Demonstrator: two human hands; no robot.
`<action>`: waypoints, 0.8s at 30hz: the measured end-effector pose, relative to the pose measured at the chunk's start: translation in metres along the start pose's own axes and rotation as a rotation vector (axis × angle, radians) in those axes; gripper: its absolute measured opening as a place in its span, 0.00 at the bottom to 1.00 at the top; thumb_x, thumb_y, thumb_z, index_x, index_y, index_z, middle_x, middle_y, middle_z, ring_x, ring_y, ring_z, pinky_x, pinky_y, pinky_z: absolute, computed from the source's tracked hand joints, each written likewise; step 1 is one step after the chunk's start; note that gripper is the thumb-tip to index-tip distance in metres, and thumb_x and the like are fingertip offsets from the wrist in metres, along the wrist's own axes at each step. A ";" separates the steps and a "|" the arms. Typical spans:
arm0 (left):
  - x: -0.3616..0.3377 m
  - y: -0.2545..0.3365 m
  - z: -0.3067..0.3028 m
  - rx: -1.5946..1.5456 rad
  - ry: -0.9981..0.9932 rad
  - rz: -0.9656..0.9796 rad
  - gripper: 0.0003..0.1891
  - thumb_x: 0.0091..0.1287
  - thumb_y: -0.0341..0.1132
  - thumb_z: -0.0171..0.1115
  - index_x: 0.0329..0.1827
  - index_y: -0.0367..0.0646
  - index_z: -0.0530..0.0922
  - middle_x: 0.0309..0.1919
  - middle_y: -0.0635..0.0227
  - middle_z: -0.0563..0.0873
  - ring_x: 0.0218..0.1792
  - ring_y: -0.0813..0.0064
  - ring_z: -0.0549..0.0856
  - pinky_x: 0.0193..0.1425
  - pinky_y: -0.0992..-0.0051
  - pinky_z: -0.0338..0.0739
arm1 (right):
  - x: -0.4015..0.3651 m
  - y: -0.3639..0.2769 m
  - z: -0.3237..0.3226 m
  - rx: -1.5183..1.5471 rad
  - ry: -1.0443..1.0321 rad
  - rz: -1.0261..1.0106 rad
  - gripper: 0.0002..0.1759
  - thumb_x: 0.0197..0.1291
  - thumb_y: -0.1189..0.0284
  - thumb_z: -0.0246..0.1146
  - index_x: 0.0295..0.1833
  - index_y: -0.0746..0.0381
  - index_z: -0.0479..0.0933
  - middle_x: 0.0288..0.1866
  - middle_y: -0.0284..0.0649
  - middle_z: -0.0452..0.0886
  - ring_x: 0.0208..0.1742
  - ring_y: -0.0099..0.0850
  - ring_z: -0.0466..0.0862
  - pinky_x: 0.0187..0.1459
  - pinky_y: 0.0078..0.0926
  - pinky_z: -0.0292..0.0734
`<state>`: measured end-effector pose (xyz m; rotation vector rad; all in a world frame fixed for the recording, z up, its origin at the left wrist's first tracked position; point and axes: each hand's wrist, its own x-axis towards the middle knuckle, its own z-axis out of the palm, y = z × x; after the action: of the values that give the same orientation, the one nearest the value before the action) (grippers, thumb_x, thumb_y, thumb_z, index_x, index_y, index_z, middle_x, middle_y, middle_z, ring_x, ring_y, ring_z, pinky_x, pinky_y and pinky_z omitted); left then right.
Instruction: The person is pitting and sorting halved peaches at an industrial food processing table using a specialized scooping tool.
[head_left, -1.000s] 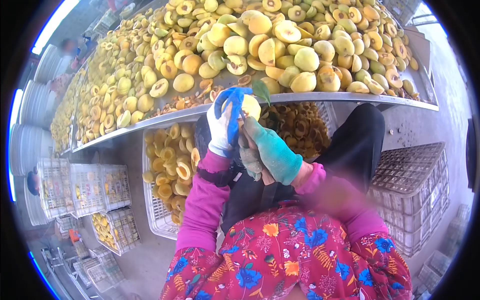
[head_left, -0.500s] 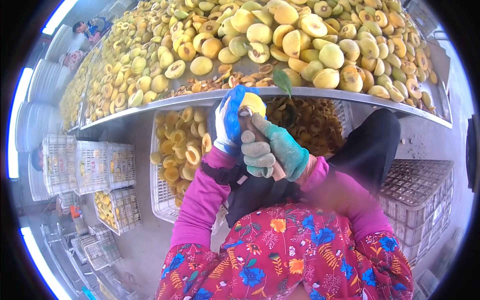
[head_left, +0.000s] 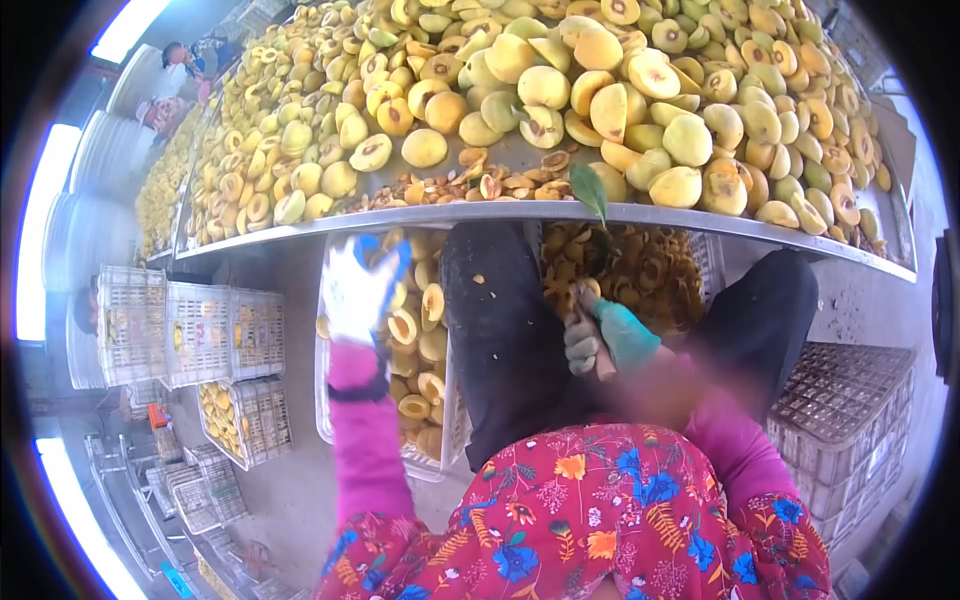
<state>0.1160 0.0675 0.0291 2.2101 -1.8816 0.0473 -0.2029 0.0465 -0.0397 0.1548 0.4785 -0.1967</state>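
Above a white crate (head_left: 455, 425) of pitted yellow fruit halves is my left hand (head_left: 362, 285), in a white and blue glove. Its fingers are spread, slightly blurred, with nothing seen between them. My right hand (head_left: 612, 338), in a green and grey glove, is closed round the wooden handle of a tool (head_left: 604, 362). The tool's tip is near the edge of a second crate (head_left: 708, 262) with brown-orange fruit scraps (head_left: 650, 255), and a small bit of fruit seems to be at the tip.
A metal table (head_left: 400, 214) heaped with halved yellow fruit (head_left: 545, 88) spans the front, a green leaf (head_left: 590, 190) at its edge. Stacked crates stand at left (head_left: 198, 330) and right (head_left: 840, 400). Two people (head_left: 190, 58) are at the far left.
My left hand has moved left and down, away from my right hand, and no longer holds the yellow fruit. My right hand has moved right and lower with the tool.
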 end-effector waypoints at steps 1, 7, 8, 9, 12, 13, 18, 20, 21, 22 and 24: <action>0.029 0.011 -0.002 -0.034 0.111 -0.108 0.22 0.55 0.50 0.65 0.46 0.44 0.80 0.44 0.54 0.82 0.43 0.56 0.81 0.49 0.63 0.75 | 0.001 0.002 -0.012 0.065 0.223 0.060 0.22 0.65 0.46 0.49 0.31 0.53 0.65 0.15 0.23 0.60 0.14 0.18 0.61 0.19 0.19 0.57; 0.182 0.005 0.057 0.332 -0.198 0.210 0.29 0.52 0.51 0.65 0.53 0.42 0.74 0.37 0.57 0.84 0.40 0.65 0.84 0.45 0.71 0.77 | -0.007 0.004 0.058 -0.390 0.222 -0.186 0.25 0.63 0.44 0.50 0.33 0.57 0.67 0.15 0.27 0.62 0.14 0.21 0.66 0.18 0.21 0.65; 0.183 0.021 0.040 0.143 -0.351 0.072 0.28 0.52 0.49 0.66 0.53 0.43 0.74 0.39 0.59 0.84 0.42 0.67 0.84 0.44 0.70 0.78 | -0.010 0.001 0.062 -0.526 0.265 -0.313 0.26 0.63 0.43 0.49 0.34 0.57 0.67 0.15 0.28 0.64 0.13 0.21 0.66 0.16 0.21 0.65; 0.178 0.034 0.022 -0.038 -0.508 -0.073 0.28 0.52 0.47 0.67 0.53 0.43 0.74 0.41 0.61 0.83 0.44 0.69 0.83 0.43 0.70 0.79 | -0.013 -0.001 0.064 -0.657 0.303 -0.432 0.26 0.63 0.43 0.49 0.34 0.57 0.67 0.16 0.28 0.65 0.12 0.21 0.66 0.14 0.20 0.65; 0.138 0.006 0.030 -1.452 -0.615 -0.270 0.23 0.64 0.47 0.58 0.54 0.39 0.73 0.51 0.61 0.81 0.45 0.63 0.83 0.41 0.64 0.82 | -0.009 -0.023 0.057 -0.422 0.210 -0.372 0.25 0.65 0.45 0.48 0.34 0.58 0.69 0.16 0.30 0.67 0.12 0.22 0.66 0.14 0.21 0.64; 0.114 0.031 0.014 -1.862 -0.583 -0.347 0.24 0.66 0.49 0.55 0.55 0.38 0.72 0.51 0.59 0.80 0.46 0.61 0.83 0.40 0.65 0.82 | -0.005 -0.028 0.050 -0.184 0.123 -0.244 0.25 0.65 0.46 0.47 0.34 0.58 0.69 0.15 0.30 0.67 0.12 0.22 0.66 0.13 0.23 0.64; 0.072 0.074 0.030 -2.019 -0.493 -0.312 0.26 0.68 0.52 0.50 0.57 0.38 0.70 0.47 0.56 0.82 0.43 0.57 0.84 0.36 0.66 0.82 | -0.001 0.000 0.060 -0.902 0.438 -0.736 0.22 0.66 0.50 0.48 0.35 0.58 0.69 0.15 0.29 0.66 0.12 0.21 0.67 0.13 0.23 0.63; 0.057 0.091 0.043 -1.664 -0.285 -0.117 0.26 0.69 0.51 0.49 0.58 0.38 0.70 0.42 0.56 0.83 0.36 0.56 0.85 0.31 0.68 0.82 | 0.001 0.001 0.075 -1.026 0.404 -0.909 0.20 0.68 0.55 0.50 0.34 0.62 0.70 0.17 0.34 0.69 0.14 0.24 0.69 0.16 0.24 0.65; 0.055 0.097 0.051 -1.191 -0.068 0.071 0.24 0.70 0.50 0.48 0.56 0.38 0.72 0.42 0.58 0.82 0.39 0.59 0.84 0.37 0.67 0.82 | 0.007 -0.001 0.075 -1.140 0.371 -1.057 0.17 0.69 0.59 0.50 0.35 0.62 0.70 0.19 0.35 0.72 0.15 0.23 0.70 0.17 0.19 0.65; 0.050 0.105 0.058 -1.260 -0.008 0.079 0.22 0.69 0.47 0.49 0.55 0.37 0.72 0.43 0.58 0.82 0.41 0.60 0.83 0.41 0.67 0.81 | 0.011 -0.002 0.076 -1.132 0.386 -1.069 0.17 0.69 0.59 0.50 0.35 0.62 0.70 0.19 0.35 0.72 0.15 0.23 0.70 0.17 0.19 0.65; 0.041 0.124 0.051 -1.334 0.050 0.093 0.20 0.69 0.44 0.51 0.54 0.37 0.73 0.44 0.58 0.81 0.43 0.62 0.82 0.46 0.67 0.80 | 0.016 -0.004 0.077 -1.420 0.607 -1.239 0.17 0.68 0.61 0.51 0.38 0.66 0.73 0.24 0.42 0.77 0.22 0.31 0.76 0.27 0.27 0.70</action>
<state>-0.0045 0.0002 0.0061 1.1508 -1.2754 -0.8498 -0.1560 0.0257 0.0203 -1.5596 1.1675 -0.9736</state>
